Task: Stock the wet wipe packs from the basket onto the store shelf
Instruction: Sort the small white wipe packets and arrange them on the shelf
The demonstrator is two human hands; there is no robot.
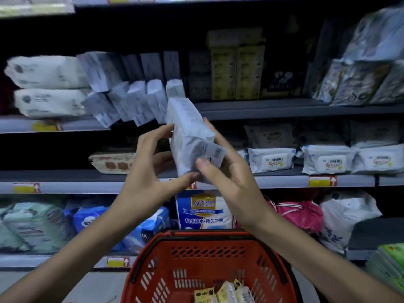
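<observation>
A store shelf (pixel 284 110) is filling the whole frame, several tiers deep and carrying wipes and tissue goods. At the lower centre a red basket (pixel 209 237) is sitting below the person's arms. On the upper-left tier a row of pale packs (pixel 135 101) is standing on edge and leaning to the left.

In the centre of the frame both hands are holding one wet wipe pack (pixel 190 136) upright in the air, in front of the shelf and just right of that leaning row. The left hand (pixel 144 176) is curling its fingertips against the pack's left edge, with the thumb under its bottom corner. The right hand (pixel 229 180) is wrapping its fingers behind the right side and pressing its thumb near a label flap on the front.

At the bottom edge a few yellow-topped packs (pixel 225 294) are still lying in the basket.

Judging by this, the placing step is under way: the pack is being lined up with its row. The next move is likely calling for sliding it in at the row's right end, on edge, without toppling its neighbours.
</observation>
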